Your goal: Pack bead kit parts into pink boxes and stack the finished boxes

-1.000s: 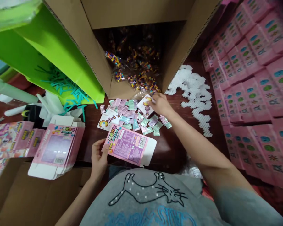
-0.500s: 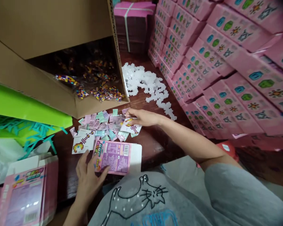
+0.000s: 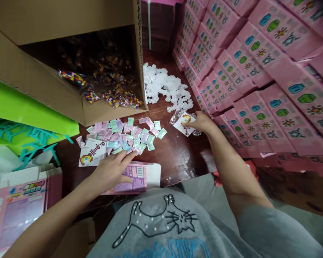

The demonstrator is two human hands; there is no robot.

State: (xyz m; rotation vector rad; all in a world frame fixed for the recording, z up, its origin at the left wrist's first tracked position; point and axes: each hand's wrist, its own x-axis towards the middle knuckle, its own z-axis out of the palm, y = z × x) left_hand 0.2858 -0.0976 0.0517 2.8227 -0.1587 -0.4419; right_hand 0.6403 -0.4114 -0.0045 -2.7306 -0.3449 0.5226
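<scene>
My right hand (image 3: 200,123) grips a white pattern card (image 3: 184,122) and some clear plastic at the right, by the end of the white pegboard pieces (image 3: 168,87). My left hand (image 3: 115,168) is spread over a flattened pink box (image 3: 137,175), its fingertips reaching the small packets. Green, pink and blue packets (image 3: 136,132) lie scattered on the dark table. A second pattern card (image 3: 91,152) lies left of them, printed with a pixel design.
An open cardboard box (image 3: 97,116) holding bags of colorful beads stands at the back left. Stacked pink boxes (image 3: 247,89) line the right. At the left are teal pieces (image 3: 34,132) in a green container (image 3: 51,125) and another pink box (image 3: 24,208).
My right hand has moved right with the card, away from the packets. My left hand has moved up and right across the pink box to the packets' near edge.
</scene>
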